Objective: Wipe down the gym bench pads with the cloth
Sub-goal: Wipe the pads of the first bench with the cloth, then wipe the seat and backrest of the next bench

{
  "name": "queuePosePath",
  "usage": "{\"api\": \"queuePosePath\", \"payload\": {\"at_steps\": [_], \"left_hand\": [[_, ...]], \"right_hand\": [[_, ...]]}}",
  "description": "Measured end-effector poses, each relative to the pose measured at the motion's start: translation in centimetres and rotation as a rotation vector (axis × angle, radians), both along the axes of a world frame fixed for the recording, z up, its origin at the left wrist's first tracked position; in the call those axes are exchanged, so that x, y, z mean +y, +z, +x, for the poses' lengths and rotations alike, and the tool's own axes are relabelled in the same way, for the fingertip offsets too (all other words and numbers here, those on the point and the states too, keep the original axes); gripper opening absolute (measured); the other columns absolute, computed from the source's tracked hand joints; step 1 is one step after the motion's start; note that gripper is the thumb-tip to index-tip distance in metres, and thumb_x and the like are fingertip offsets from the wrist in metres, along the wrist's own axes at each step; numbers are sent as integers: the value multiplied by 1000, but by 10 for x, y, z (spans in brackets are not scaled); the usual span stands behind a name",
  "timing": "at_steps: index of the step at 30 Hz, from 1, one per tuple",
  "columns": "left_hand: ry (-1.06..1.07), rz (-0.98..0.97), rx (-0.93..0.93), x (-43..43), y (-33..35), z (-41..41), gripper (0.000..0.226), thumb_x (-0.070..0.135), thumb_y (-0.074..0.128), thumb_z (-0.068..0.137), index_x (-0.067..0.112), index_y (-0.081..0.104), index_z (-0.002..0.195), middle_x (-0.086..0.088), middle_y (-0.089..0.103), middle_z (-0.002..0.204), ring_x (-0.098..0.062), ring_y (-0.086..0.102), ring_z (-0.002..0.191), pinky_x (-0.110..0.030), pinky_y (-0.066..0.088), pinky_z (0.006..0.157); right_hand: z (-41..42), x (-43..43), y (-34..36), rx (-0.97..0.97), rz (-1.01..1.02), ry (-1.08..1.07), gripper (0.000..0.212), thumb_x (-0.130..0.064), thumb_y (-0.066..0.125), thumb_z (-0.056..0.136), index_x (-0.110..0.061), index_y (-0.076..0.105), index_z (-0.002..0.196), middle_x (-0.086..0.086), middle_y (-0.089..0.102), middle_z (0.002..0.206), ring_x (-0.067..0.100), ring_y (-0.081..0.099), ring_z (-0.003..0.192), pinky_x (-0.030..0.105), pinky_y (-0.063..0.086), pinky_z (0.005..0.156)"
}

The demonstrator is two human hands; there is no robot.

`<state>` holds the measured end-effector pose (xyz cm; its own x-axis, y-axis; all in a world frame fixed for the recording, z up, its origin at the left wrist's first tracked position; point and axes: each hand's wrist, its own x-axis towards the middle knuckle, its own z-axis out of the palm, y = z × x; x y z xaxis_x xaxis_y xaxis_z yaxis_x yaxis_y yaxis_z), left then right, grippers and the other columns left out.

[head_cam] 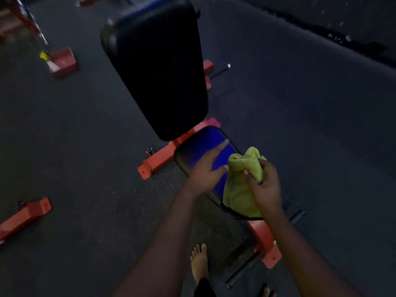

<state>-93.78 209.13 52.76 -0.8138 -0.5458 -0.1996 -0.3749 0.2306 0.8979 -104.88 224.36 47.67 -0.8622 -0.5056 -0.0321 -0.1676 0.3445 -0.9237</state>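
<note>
While the cloth (239, 191) is bunched in the right hand (266, 187), with fingers and thumb curled round its upper folds, its loose lower part hangs over the near right edge of the seat pad (199, 146). The left hand (204, 171) is held flat just beside it, fingers straight and gripping nothing, over the middle of the same pad; whether it is pressed onto the surface cannot be told. Judged from this, the cloth is being readied and wiping has not properly begun. The step would be done best if the cloth were folded into a flat wad, so that a broad face is laid on the pad, and then drawn in overlapping strokes from the far edge to the near one, corners and seams included. Beyond the seat, the raised back pad (158, 71) is yet to be wiped, by this reading. An orange frame (159, 157) is seen beneath, on a dark floor (85, 136).
</note>
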Motion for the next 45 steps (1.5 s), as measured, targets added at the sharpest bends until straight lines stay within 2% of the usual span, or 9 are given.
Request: {"api": "queuePosePath", "payload": {"at_steps": [6, 11, 14, 23, 29, 34, 41, 43, 45], "left_hand": [[-230, -422, -10, 2, 149, -15, 18, 10, 68, 83, 18, 64, 98, 7, 65, 83, -8, 58, 76, -29, 50, 74], [-294, -659, 10, 20, 259, 8, 25, -1, 55, 74, 22, 56, 86, 3, 59, 74, -14, 56, 70, -32, 46, 66], [-257, -671, 18, 26, 306, 32, 29, -6, 46, 70, 16, 57, 84, 7, 57, 78, -3, 56, 74, -31, 48, 68], [300, -887, -53, 22, 410, 160, 45, 8, 34, 67, 14, 69, 94, -14, 59, 98, -28, 58, 93, -34, 46, 81], [665, -995, -128, 33, 437, 292, 29, 3, 45, 81, 15, 65, 98, -6, 53, 88, -23, 52, 83, -28, 30, 70], [875, -946, -256, 63, 438, 415, 23, 18, 35, 75, 23, 57, 83, -5, 56, 79, -29, 57, 81, -37, 44, 72], [1198, -813, -197, 108, 434, 586, 20, 15, 34, 74, 13, 54, 72, -1, 58, 66, -19, 56, 69, -35, 44, 67], [1203, -820, -188, 118, 433, 634, 15, 5, 38, 81, 11, 51, 74, 1, 51, 63, -7, 50, 64, -30, 37, 64], [1161, -824, -180, 128, 433, 671, 17, -2, 39, 85, 11, 47, 77, 1, 46, 65, -5, 46, 63, -24, 34, 62]], "right_hand": [[-16, 19, 135, -17, -145, 160, 64, -57, 84, 57, -51, 47, 108, -2, 53, 126, 13, 55, 118, 45, 52, 98], [-32, 31, 229, 171, 59, 413, 99, -72, 75, 46, -56, 36, 136, -12, 27, 157, 20, 21, 146, 52, 27, 115], [-34, 19, 275, 308, 143, 602, 78, -64, 79, 58, -63, 45, 128, -21, 38, 152, 19, 24, 146, 51, 21, 113], [63, -32, 353, 229, -52, 996, 63, -47, 95, 60, -31, 59, 108, -6, 63, 109, 10, 63, 100, 31, 57, 82], [167, -68, 382, 309, -309, 994, 18, -23, 80, 87, -14, 65, 90, 3, 63, 68, 4, 53, 59, 29, 44, 56], [269, -92, 414, 417, -340, 1087, 32, -36, 75, 90, -16, 59, 71, -3, 52, 57, -1, 50, 52, 16, 35, 50], [445, -96, 432, 392, -373, 1300, 59, -64, 57, 83, -20, 32, 53, -9, 27, 51, 6, 30, 44, 23, 23, 46], [497, -98, 431, 317, -351, 1381, 56, -64, 59, 81, -20, 37, 53, -12, 34, 48, 3, 35, 46, 21, 25, 49], [542, -98, 429, 165, -325, 1486, 35, -57, 70, 78, -23, 63, 74, -20, 65, 67, -5, 59, 65, 21, 46, 65]]}}
